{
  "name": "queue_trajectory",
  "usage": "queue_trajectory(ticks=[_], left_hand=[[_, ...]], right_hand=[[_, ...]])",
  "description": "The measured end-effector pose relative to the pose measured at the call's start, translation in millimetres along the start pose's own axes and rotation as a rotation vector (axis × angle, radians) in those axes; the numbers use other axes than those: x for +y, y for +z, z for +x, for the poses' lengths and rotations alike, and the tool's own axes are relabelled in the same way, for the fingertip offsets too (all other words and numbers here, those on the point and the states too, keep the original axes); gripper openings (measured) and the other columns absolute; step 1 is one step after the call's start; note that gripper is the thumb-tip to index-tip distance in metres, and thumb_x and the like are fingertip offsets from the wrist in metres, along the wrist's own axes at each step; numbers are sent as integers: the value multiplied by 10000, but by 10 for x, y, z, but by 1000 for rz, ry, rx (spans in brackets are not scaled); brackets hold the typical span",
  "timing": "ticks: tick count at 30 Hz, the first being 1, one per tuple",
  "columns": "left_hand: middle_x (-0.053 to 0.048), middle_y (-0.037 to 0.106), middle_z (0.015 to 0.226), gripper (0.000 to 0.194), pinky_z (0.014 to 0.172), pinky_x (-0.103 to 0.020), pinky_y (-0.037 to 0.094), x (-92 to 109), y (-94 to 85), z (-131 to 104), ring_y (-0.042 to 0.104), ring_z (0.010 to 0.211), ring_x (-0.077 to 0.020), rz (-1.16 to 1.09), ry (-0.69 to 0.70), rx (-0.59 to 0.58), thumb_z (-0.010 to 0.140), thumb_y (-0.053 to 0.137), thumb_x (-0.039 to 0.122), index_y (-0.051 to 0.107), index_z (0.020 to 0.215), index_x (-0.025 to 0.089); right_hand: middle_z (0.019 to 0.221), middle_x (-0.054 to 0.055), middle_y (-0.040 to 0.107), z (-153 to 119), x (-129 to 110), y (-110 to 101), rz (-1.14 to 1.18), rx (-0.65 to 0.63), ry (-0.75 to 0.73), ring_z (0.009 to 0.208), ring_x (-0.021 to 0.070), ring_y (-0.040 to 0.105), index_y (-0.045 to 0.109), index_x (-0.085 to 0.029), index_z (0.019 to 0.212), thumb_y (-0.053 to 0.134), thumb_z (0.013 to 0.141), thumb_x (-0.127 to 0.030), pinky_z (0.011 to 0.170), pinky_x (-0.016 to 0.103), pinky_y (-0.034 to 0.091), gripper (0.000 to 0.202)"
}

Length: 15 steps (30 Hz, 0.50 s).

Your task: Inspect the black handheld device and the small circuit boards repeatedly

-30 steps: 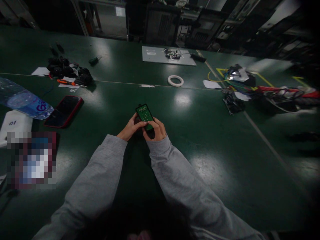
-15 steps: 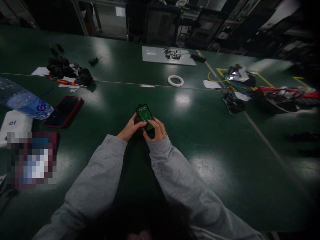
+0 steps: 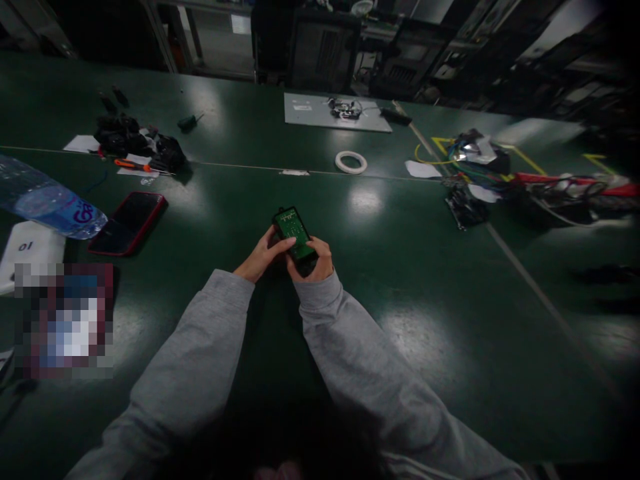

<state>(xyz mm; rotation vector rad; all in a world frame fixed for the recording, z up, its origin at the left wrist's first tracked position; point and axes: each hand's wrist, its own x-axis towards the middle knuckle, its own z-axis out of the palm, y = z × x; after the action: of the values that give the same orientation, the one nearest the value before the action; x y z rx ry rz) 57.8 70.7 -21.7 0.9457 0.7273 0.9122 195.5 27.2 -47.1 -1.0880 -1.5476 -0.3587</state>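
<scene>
Two hands on it: my left hand (image 3: 257, 259) clamps the left side, thumb on the face of the green printed circuit board (image 3: 289, 223) in its black rectangular frame. It's between my hands above the green, glossy tabletop (image 3: 400, 260), probably light, stiff, fragile on its face; the frame's edges look the safest hold. My right hand (image 3: 320, 261) clamps the lower right; fingers underneath are hidden, markings too small to read.
</scene>
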Motion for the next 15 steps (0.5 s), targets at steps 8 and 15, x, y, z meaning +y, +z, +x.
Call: queue_trajectory(ticks=[8, 15], left_hand=[[-97, 677, 1179, 661, 850, -376, 507, -15, -12, 1, 659, 979, -235, -27, -49, -20, 833, 547, 688, 533, 1316, 236], [-92, 671, 1206, 629, 848, -373, 514, -4, 1, -4, 657, 1003, -238, -28, -27, -34, 851, 558, 643, 521, 1329, 235]], right_hand=[[1100, 119, 557, -27, 62, -27, -55, -89, -23, 1007, 226, 610, 445, -198, 1242, 678, 799, -299, 827, 401, 590, 511], [1092, 113, 567, 3, 8, -18, -5, -26, -11, 1000, 226, 620, 425, -195, 1267, 691, 793, -286, 817, 407, 596, 551]])
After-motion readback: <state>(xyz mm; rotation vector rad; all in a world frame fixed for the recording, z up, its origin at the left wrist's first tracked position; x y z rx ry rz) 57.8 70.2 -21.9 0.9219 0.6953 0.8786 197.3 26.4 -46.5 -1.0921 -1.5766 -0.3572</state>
